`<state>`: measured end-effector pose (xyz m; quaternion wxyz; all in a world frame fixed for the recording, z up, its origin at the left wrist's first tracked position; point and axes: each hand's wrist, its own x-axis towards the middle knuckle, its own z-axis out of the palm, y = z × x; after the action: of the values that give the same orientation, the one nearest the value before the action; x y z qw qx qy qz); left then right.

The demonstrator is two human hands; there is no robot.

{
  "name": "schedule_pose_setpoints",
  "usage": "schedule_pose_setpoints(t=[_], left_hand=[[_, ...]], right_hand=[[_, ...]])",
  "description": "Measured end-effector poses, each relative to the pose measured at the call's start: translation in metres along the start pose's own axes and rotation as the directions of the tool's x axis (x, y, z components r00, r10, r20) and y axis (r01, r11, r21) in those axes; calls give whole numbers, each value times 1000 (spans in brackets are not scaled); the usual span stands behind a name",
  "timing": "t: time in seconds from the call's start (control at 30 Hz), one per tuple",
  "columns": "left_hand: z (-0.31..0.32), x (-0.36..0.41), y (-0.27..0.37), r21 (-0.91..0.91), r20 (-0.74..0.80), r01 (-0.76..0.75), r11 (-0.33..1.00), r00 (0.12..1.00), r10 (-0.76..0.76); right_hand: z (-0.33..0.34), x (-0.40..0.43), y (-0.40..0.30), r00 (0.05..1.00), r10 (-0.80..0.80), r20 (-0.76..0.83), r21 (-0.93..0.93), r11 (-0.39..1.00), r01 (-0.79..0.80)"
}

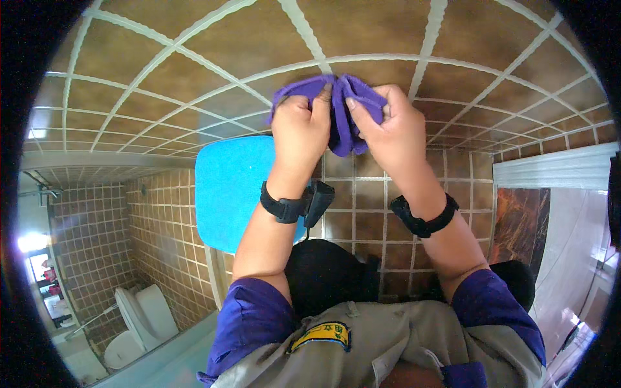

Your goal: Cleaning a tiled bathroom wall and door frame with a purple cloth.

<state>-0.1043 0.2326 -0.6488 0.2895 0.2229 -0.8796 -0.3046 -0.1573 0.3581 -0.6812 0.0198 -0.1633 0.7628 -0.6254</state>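
Note:
A purple cloth [342, 123] is bunched and folded between my two hands, close to the brown tiled wall [378, 29]. My left hand [302, 127] grips its left part, with the thumb pressed on the fabric. On the other side my right hand [399, 133] pinches the right part between thumb and fingers. The cloth's middle hangs in a fold between the hands. Whether it touches the wall I cannot tell. Below my left wrist is a bright blue stool-like seat [233, 194], partly hidden by my forearm.
Brown floor tiles [368, 194] lie below my hands. At the left, a white toilet [145, 310] with its lid raised stands in a tiled room. A doorway with a dark marbled threshold [519, 223] is at the right. Each wrist wears a black strap [286, 208].

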Motion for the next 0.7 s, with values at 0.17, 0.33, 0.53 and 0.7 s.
schedule_pose_setpoints(t=[0.17, 0.33, 0.53, 0.7], left_hand=[[18, -12, -21, -196, 111, 99, 976, 991, -79], [25, -9, -12, -600, 125, 271, 753, 961, -247], [28, -15, -12, -620, 177, 285, 731, 958, -224], [32, -17, -11, -692, 156, 254, 676, 967, -203]], right_hand=[[14, -7, 32, 996, 89, -4, 8, 996, -89], [15, -2, 19, 992, 55, -112, 131, 991, -40], [14, -3, 20, 991, 101, -83, 150, 985, -88], [15, -3, 17, 986, 153, -70, 239, 962, -132]])
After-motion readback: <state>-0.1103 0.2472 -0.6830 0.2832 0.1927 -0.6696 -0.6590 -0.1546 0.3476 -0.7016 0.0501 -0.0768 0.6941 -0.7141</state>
